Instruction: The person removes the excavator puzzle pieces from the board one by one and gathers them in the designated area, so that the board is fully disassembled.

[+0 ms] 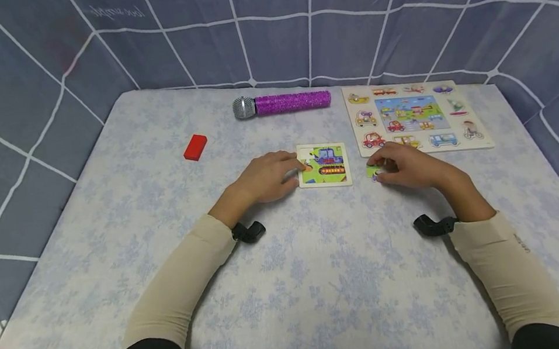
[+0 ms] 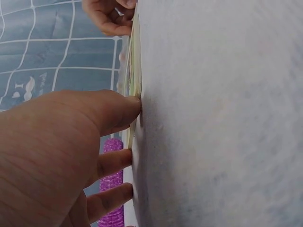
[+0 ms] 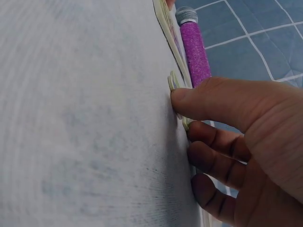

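A small square jigsaw puzzle [image 1: 332, 178] with a blue and red tracked vehicle lies on the table in the head view. A pale gap shows in its upper left part. The left hand [image 1: 270, 177] grips its left edge, the thumb [image 2: 120, 111] against the board's side in the left wrist view. To the right of the board, the right hand [image 1: 405, 165] pinches a green puzzle piece [image 1: 371, 172] at table level. Its thumb [image 3: 189, 101] and curled fingers surround the piece in the right wrist view, partly hiding it.
A larger vehicle puzzle board [image 1: 466, 141] lies beyond the right hand. Behind the small puzzle is a glittery purple microphone [image 1: 291, 102]. A red block [image 1: 195, 148] sits at the back left of the cloth-covered table [image 1: 326, 286]. Grey-blue checked curtains [image 1: 272, 40] hang behind.
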`<state>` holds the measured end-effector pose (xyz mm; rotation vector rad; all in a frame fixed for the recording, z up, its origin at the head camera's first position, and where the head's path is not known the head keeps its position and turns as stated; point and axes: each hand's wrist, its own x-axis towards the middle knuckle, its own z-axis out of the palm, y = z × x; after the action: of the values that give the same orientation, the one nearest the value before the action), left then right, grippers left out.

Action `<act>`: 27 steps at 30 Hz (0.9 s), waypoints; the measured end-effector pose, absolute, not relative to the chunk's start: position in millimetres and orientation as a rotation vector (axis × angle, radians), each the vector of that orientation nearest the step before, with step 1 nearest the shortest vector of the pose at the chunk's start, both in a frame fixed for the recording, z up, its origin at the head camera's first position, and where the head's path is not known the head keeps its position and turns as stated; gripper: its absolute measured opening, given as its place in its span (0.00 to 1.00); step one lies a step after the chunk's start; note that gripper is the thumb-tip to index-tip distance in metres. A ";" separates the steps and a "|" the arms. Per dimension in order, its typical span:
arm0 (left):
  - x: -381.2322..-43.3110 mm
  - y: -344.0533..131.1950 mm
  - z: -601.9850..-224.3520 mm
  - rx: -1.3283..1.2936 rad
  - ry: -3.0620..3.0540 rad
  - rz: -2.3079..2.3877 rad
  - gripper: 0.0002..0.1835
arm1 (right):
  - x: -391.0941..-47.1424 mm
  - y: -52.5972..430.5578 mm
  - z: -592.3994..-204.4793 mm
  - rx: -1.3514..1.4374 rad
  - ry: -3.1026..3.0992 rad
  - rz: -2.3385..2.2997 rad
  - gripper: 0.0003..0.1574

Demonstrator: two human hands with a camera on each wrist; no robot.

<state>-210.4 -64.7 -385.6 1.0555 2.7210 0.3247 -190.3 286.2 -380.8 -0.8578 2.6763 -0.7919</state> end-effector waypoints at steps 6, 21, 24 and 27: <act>-211.3 -67.1 -387.4 1.036 2.725 0.322 0.22 | -191.9 282.6 -379.9 -0.851 2.667 -0.780 0.19; -210.2 -63.4 -386.6 1.036 2.726 0.298 0.22 | -192.7 276.0 -377.0 -0.884 2.685 -0.868 0.18; -209.8 -63.0 -385.9 1.031 2.720 0.295 0.22 | -200.2 258.8 -376.4 -0.911 2.673 -0.858 0.17; -210.4 -63.4 -386.2 1.027 2.725 0.284 0.23 | -212.5 234.4 -375.8 -0.927 2.657 -0.833 0.18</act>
<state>-210.4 -63.4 -386.2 1.0274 2.7246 0.2839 -212.5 234.4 -375.8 -0.9270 2.6572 -0.8330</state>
